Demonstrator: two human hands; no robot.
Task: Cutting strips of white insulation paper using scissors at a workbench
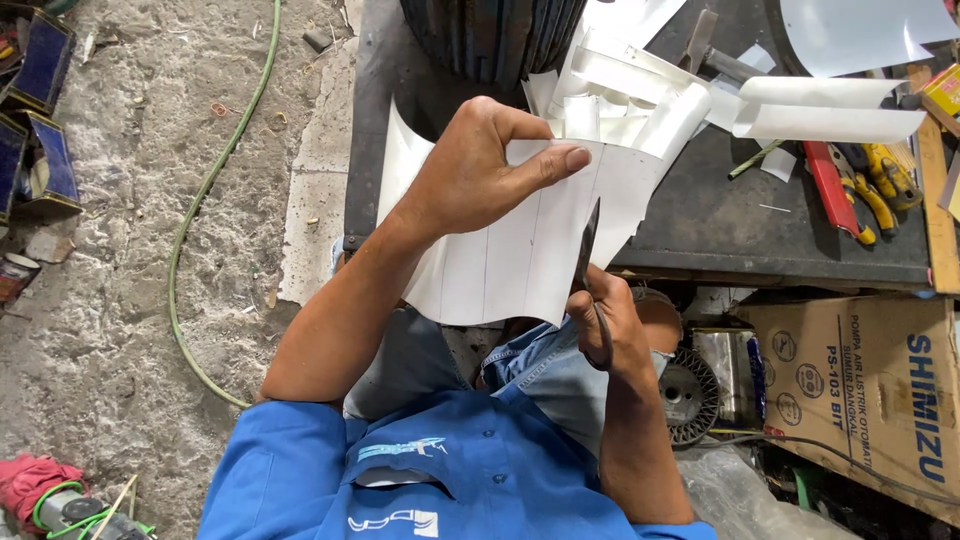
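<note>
Left hand (475, 170) pinches the white sheet (520, 255) from ten o'clock, thumb across its face; right hand (605, 315) at five o'clock clenches snips (588, 250), handles hidden in the fist.

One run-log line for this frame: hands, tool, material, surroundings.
left hand: holds white sheet up | right hand: grips shears, blades at sheet's lower edge | behind: dark workbench, cut white strips, red-handled pliers
</note>
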